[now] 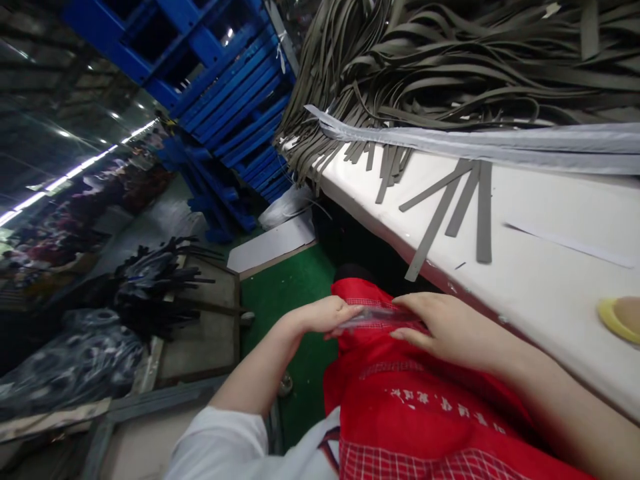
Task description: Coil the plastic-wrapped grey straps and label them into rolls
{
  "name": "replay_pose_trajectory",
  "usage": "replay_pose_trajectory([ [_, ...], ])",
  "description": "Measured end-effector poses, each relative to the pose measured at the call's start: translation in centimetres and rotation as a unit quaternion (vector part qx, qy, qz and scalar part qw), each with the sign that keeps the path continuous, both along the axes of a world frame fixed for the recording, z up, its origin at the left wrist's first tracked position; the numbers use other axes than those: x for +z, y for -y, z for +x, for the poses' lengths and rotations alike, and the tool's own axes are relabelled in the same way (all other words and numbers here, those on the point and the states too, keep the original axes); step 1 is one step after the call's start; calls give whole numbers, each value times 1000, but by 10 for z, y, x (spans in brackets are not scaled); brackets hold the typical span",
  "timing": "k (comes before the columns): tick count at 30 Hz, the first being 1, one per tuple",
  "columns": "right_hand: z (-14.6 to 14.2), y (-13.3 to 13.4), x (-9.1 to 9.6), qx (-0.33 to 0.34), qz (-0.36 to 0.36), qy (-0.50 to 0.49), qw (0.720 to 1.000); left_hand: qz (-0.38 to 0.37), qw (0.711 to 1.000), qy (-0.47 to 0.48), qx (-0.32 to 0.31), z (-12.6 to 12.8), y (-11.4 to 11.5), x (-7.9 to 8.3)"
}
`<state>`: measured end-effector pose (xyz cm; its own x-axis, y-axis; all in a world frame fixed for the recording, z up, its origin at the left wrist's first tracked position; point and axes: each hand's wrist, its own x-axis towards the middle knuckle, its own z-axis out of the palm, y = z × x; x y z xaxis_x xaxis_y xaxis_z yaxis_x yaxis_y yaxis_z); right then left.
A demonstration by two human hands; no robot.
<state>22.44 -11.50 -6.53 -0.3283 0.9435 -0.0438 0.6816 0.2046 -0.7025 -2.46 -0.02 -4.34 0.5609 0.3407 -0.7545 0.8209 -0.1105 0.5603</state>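
My left hand [327, 315] is closed in a pinch on one end of a short, dark grey strip with a shiny, see-through look [373, 316], blurred by motion. The strip stretches across the front of the red apron [425, 380] toward my right hand [435, 325]. That hand has its thumb and fingers apart, the strip's far end lying between them; whether they touch it I cannot tell. Above my hands, several flat grey-brown strips [484, 213] stick out over the white table [540, 200].
A large heap of long grey-brown strips [450, 73] covers the table's back, with pale grey bands [465, 140] across it. A yellow roll [620, 319] sits at right. Blue pallets [235, 113] stand behind. Bundled black strips [150, 287] and plastic-wrapped goods [75, 360] lie left.
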Motion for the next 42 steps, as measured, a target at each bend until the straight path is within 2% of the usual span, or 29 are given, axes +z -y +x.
replay_pose_trajectory([
  [4, -8, -3, -7, 29, -18, -26, 999, -164, 980, 51, 97, -12, -2, 0],
  [7, -15, -7, -11, 19, -46, -87, 995, -260, 939, 135, 178, -14, -3, 0],
  [11, -27, -8, -14, 1, -53, -200, 978, -362, 863, 213, 280, -2, -4, 1],
  [14, -40, -6, -18, -16, -57, -287, 956, -371, 802, 302, 357, 22, 1, 4],
  [16, -48, -4, -22, -33, -66, -349, 934, -371, 745, 371, 412, 42, 10, 3],
  [18, -49, -3, -27, -67, -82, -386, 916, -371, 686, 432, 453, 60, 21, -3],
  [19, -45, -3, -28, -91, -86, -394, 911, -369, 669, 448, 463, 65, 27, -8],
  [20, -39, -2, -28, -110, -89, -393, 908, -362, 669, 453, 466, 68, 32, -15],
  [21, -30, 0, -27, -119, -94, -385, 910, -343, 684, 448, 462, 68, 36, -22],
  [23, -9, 5, -22, -97, -115, -350, 925, -255, 752, 420, 439, 63, 43, -34],
  [25, 11, 12, -14, -52, -151, -289, 944, -114, 823, 400, 388, 57, 47, -41],
  [27, 23, 18, -9, -14, -181, -221, 958, 16, 873, 396, 283, 56, 52, -42],
  [29, 25, 22, -8, 8, -187, -158, 970, 108, 905, 389, 133, 61, 57, -38],
  [31, 22, 25, -12, 2, -176, -117, 977, 183, 909, 373, 35, 71, 62, -35],
  [32, 20, 26, -15, -14, -166, -109, 980, 216, 905, 366, 27, 75, 65, -36],
  [33, 18, 27, -18, -33, -159, -105, 981, 245, 898, 363, 46, 78, 68, -37],
  [35, 15, 29, -24, -57, -157, -112, 979, 287, 877, 364, 127, 82, 74, -43],
  [38, 12, 32, -31, -82, -172, -157, 969, 306, 844, 371, 239, 81, 79, -51],
  [40, 15, 32, -33, -96, -177, -199, 959, 280, 845, 367, 269, 79, 80, -52],
  [42, 23, 31, -32, -78, -192, -221, 953, 225, 870, 359, 252, 79, 79, -49],
])
